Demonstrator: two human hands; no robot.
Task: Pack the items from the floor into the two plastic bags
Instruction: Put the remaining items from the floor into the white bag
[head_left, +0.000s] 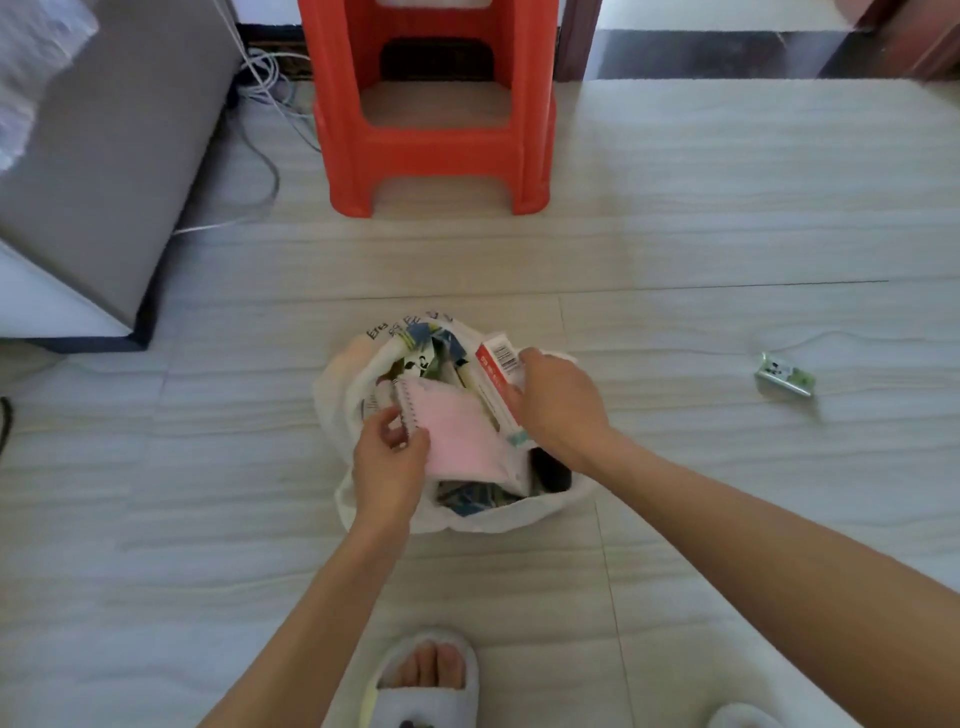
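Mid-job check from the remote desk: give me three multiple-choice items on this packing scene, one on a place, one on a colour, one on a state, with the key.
1. Where does the small green packet lie?
A. inside the white plastic bag
B. on the floor, to the right of the bag
C. on the stool

2. What colour is the stool?
A. orange-red
B. blue
C. black

3. What is the left hand doing?
A. resting flat on the floor
B. hanging idle
C. holding the pink spiral notebook

Key: 1 B, it sits alone on the tiles, apart from the white plastic bag; 2 A, orange-red plastic; 3 C, its fingers grip the notebook's spiral edge over the bag.
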